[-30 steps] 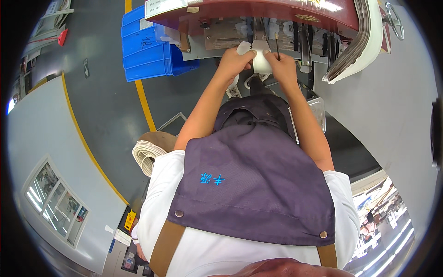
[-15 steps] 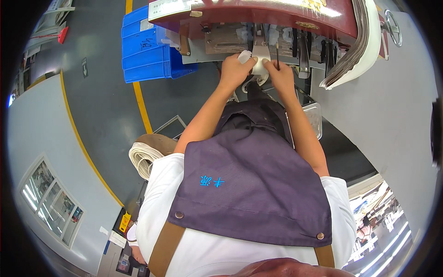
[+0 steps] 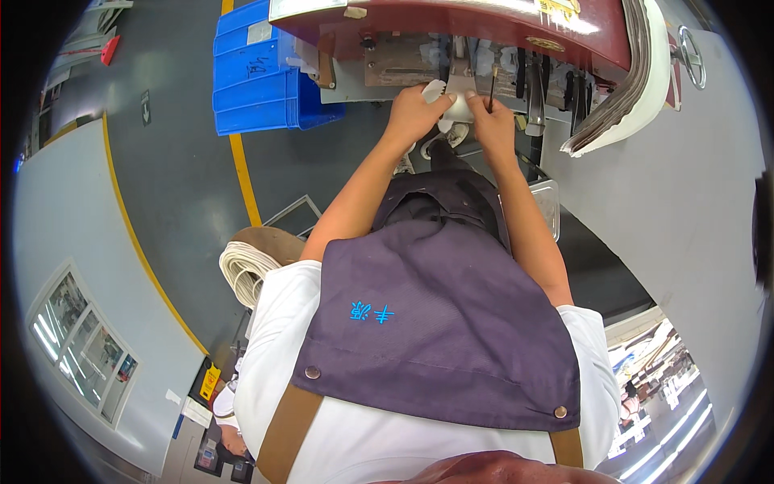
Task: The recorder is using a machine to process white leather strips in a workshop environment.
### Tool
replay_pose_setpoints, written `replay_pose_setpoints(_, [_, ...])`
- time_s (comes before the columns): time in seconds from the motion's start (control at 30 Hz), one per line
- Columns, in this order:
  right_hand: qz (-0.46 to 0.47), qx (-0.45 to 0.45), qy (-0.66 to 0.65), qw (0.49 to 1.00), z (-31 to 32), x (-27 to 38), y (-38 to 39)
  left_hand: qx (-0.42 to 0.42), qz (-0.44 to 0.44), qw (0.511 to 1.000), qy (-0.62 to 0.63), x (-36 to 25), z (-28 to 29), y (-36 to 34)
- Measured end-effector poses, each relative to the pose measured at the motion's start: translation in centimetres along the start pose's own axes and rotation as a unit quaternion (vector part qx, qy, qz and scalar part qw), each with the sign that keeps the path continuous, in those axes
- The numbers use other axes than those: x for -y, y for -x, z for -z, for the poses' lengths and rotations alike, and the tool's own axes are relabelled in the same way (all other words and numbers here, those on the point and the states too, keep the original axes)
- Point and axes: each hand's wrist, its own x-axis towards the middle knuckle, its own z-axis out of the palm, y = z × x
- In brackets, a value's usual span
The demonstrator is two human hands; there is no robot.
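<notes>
**Two-Handed Hold at the Machine Front**

The white piece (image 3: 458, 108) is located between the two hands, at the front edge of the red machine (image 3: 484, 34), just below a flat metal arm (image 3: 461, 83). Contact between piece and arm cannot be confirmed from this angle.

Left hand (image 3: 413, 115): grasping the near left side of the white piece, thumb on top. The underlying fingers are hidden. A scalloped white scrap (image 3: 434, 89) projects above the fist; whether it joins the piece cannot be told.

Right hand (image 3: 494, 123): grasping the opposite side, thumb on top. A thin dark stick (image 3: 493, 90) stands out beyond this hand, apparently tucked in the grip, which would keep it available while thumb and fingers work.

The thumbs point inward and nearly meet. This placement probably holds the piece level and limits twisting. Both forearms extend forward, bringing the piece to the machine.

The blue crate (image 3: 251, 77) is set left of the machine, presumably within reach yet outside the forearms' path. The coiled white cord (image 3: 242, 273) lies behind it, beside the left elbow.
</notes>
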Motion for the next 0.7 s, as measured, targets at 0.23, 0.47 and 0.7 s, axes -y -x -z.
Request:
replay_pose_setpoints(0.23, [0.040, -0.009, 0.079, 0.996, -0.5, -0.1, -1.1, -0.079, -0.050, 0.996, -0.014, -0.4, -1.3, -0.6])
replay_pose_setpoints(0.47, [0.011, -0.002, 0.054, 0.998, -0.5, 0.1, -0.1, -0.087, -0.048, 0.994, -0.040, -0.7, -1.2, 0.7])
replay_pose_setpoints(0.7, [-0.011, -0.004, 0.029, 1.000, -0.9, 0.7, -0.6, -0.083, -0.034, 0.996, -0.019, -1.3, -1.0, 0.5])
